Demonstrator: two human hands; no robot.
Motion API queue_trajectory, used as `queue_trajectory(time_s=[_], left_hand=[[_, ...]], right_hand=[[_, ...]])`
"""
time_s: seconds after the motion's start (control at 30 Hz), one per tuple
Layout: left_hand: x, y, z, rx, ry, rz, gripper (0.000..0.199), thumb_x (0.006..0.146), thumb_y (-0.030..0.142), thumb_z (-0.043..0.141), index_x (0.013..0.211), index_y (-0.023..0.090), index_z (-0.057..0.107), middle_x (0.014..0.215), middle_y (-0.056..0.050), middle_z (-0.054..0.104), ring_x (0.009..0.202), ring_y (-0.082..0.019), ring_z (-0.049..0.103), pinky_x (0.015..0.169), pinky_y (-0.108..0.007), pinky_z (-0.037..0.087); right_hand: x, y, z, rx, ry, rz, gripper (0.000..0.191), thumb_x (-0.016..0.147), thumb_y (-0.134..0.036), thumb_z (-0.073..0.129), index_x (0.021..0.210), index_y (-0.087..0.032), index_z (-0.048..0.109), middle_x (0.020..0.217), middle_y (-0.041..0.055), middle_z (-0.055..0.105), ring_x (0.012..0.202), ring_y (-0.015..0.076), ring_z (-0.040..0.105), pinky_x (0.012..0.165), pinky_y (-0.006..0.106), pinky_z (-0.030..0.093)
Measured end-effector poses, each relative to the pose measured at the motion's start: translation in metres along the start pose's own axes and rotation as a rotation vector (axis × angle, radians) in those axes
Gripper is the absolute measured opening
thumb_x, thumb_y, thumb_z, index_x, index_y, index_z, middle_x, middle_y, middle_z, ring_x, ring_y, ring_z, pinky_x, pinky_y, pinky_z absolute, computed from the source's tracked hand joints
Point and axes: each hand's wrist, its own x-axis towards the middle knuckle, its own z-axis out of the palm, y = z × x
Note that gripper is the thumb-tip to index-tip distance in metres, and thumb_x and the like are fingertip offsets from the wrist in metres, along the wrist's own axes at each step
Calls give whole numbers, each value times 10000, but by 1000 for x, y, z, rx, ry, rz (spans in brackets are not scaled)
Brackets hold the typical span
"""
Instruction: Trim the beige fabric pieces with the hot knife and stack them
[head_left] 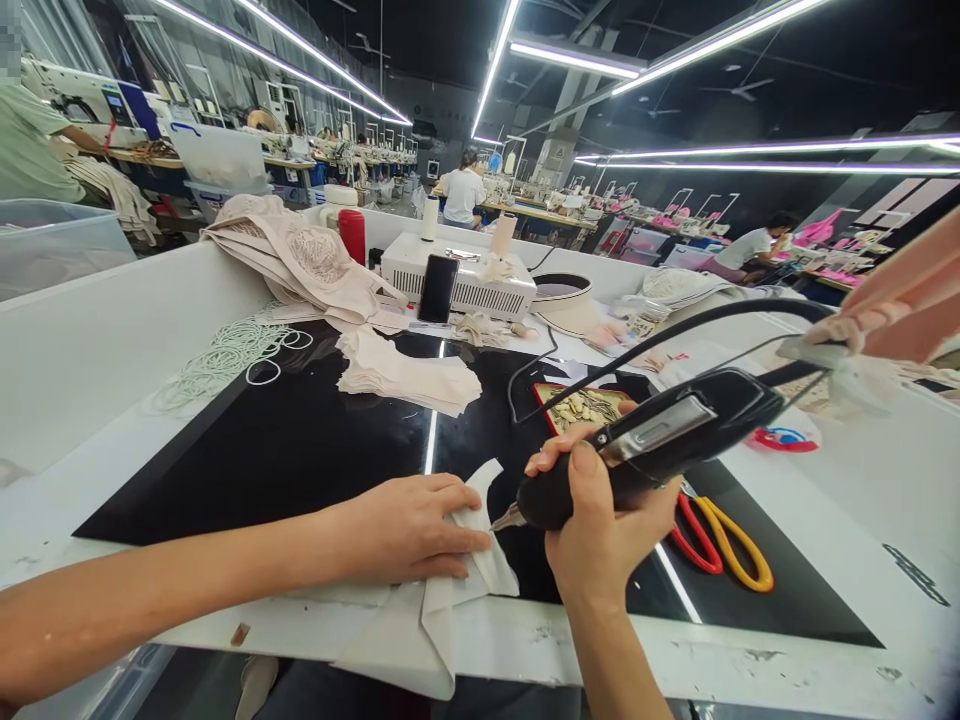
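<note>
A black corded hand tool with a narrow metal tip (652, 440) is gripped in my right hand (604, 520), tilted so the tip points down and left. Its tip meets the edge of a white fabric piece (491, 565) on the glossy black board (300, 460). My left hand (420, 528) lies over that fabric, fingers stretched and slightly apart, pressing it down just left of the tip. Part of the fabric is hidden beneath the fingers. A pale cloth (405, 640) hangs over the table's front edge. Further back on the board rests a stack of cream fabric pieces (405, 372).
Scissors with red and yellow handles (731, 545) lie right of my right hand. Behind it sits a red-rimmed tray of small parts (581, 408). A phone (438, 288) leans on a vented white box (480, 285). Pale green elastic loops (229, 360) and beige garments (307, 250) lie left.
</note>
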Motion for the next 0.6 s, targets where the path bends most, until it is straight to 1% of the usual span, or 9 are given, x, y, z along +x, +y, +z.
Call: queue_trajectory(time_s=[0.23,0.33,0.43,0.5,0.57,0.6], left_hand=[[0,-1,1,-10,-25,-22,309,1050,418,620,1304,255,687,1330,-109,621,1198,-265,621,1052,-366,546],[-1,1,1,-6,-32,-35,311,1058,415,604,1309,248,679,1333,-114,616,1193,-267,625,1041,-368,548],[-3,13,1,35,-29,-75,349,1041,437,632,1318,227,671,1320,-129,623,1168,-273,630,1038,-379,544],[-4,26,1,89,-29,-105,421,1009,477,679,1336,213,656,1321,-141,631,1180,-290,623,1037,-394,540],[-4,38,1,138,-21,-140,489,983,506,710,1352,193,636,1323,-151,639,1187,-304,620,1017,-403,545],[-4,41,0,147,-18,-161,492,983,499,713,1347,179,629,1305,-149,650,1173,-301,626,995,-398,551]], right_hand=[[5,2,6,11,36,-19,304,846,-228,799,1026,-264,557,826,-42,676,591,131,620,568,318,575],[6,3,9,2,21,-20,311,847,-249,809,1028,-259,557,828,-44,676,595,127,620,569,314,575],[4,3,9,-21,11,-7,297,863,-257,797,1037,-254,556,830,-51,675,613,119,624,576,300,570],[2,2,8,-26,2,9,312,865,-262,793,1052,-254,543,825,-57,677,614,118,626,579,300,570],[1,1,7,-27,-16,12,324,861,-263,796,1050,-251,534,818,-60,679,612,118,629,581,301,568],[0,1,6,-27,-24,6,322,860,-264,799,1041,-250,532,815,-61,680,611,117,630,583,300,566]])
